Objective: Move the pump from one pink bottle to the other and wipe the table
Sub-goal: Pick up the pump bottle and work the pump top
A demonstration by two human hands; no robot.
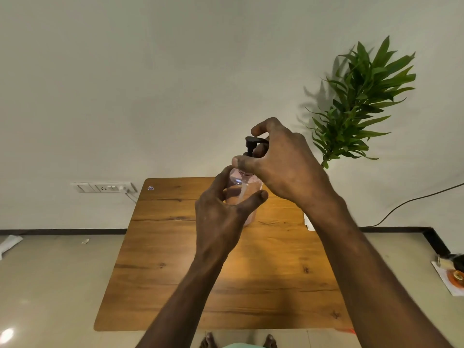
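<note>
A clear bottle of pink liquid (242, 194) is held above the far middle of the wooden table (226, 272). My left hand (221, 214) grips its body from the left, thumb across the front. A black pump (252, 144) sits at the bottle's neck, its tube running down inside. My right hand (283, 162) is curled round the pump's collar and head from the right. Only one pink bottle is in view.
A green plant (359, 104) stands behind the table's far right corner. Something white (308, 222) shows at the table's right edge behind my right forearm. A wall socket (105, 188) and a cable are at the left. Papers and an orange item (454, 277) lie on the floor at right.
</note>
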